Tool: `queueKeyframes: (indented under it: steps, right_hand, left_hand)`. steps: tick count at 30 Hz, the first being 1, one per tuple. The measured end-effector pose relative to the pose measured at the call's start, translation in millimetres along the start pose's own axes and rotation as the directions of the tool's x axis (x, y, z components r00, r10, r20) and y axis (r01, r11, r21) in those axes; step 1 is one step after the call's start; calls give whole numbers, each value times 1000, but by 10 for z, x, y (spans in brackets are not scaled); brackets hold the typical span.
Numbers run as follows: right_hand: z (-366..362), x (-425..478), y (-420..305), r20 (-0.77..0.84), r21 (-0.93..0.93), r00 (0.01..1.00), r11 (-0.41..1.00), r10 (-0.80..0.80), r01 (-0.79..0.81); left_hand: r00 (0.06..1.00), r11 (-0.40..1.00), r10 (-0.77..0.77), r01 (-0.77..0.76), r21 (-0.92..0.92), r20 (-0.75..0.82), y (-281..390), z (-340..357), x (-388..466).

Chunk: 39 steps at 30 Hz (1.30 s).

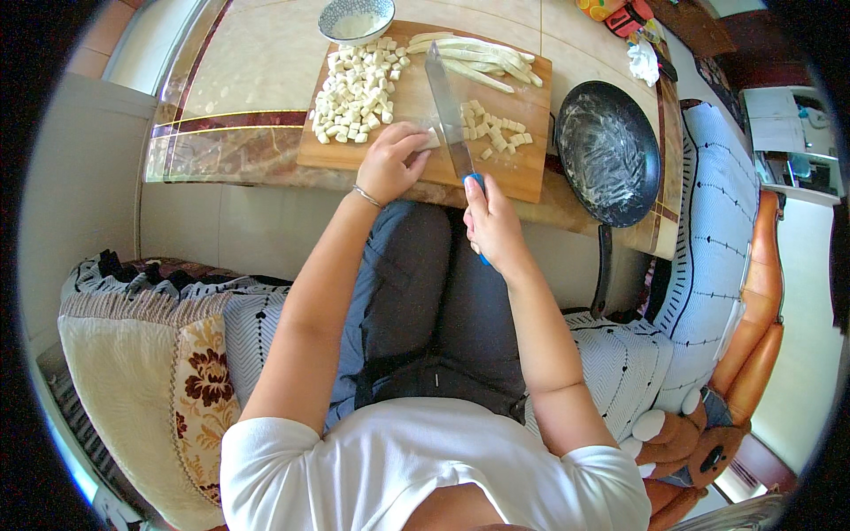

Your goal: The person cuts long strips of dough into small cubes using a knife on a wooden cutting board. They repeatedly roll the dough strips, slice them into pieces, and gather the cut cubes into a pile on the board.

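Observation:
My right hand (493, 222) grips the blue handle of a kitchen knife (451, 113), whose broad blade reaches away from me over a wooden cutting board (412, 156). Just left of the blade, my left hand (398, 159) has its fingertips on a short piece of dough (433, 138). Small dough cubes (358, 86) lie heaped on the board's left side. To the right of the knife is a smaller group of cut dough pieces (495, 129). Long dough strips (478, 56) rest along the far edge, partly behind the blade tip.
A patterned bowl (356, 20) with white powder stands at the board's far left corner. Right of the board sits a black frying pan (607, 152) dusted with white powder, its handle jutting past the edge of the marbled table (232, 149). Crumpled white tissue (643, 63) lies beyond the pan.

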State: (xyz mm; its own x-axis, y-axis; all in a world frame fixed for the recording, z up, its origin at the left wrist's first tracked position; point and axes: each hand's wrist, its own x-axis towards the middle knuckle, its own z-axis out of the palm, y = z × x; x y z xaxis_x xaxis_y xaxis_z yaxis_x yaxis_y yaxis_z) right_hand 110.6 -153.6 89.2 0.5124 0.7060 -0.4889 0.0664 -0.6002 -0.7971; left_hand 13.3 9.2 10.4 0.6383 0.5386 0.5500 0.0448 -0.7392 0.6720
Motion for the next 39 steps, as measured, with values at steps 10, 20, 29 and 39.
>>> queueKeyframes:
  steps: [10,20,29,39]
  right_hand:
    - [88,-13,133,38,-7,997,997,-73,73]
    - [70,11,41,-63,-1,998,1000,-11,11]
    - [48,-47,137,2,109,991,986,-130,129]
    - [195,158,250,-69,-138,994,987,-88,78]
  left_hand:
    - [998,998,-56,55,30,28,-63,-32,-36]
    - [996,999,-11,8,31,87,-127,-13,-14]
    - [997,996,1,-8,84,80,-54,-35,65]
    - [993,995,20,-31,98,116,-160,-18,-2]
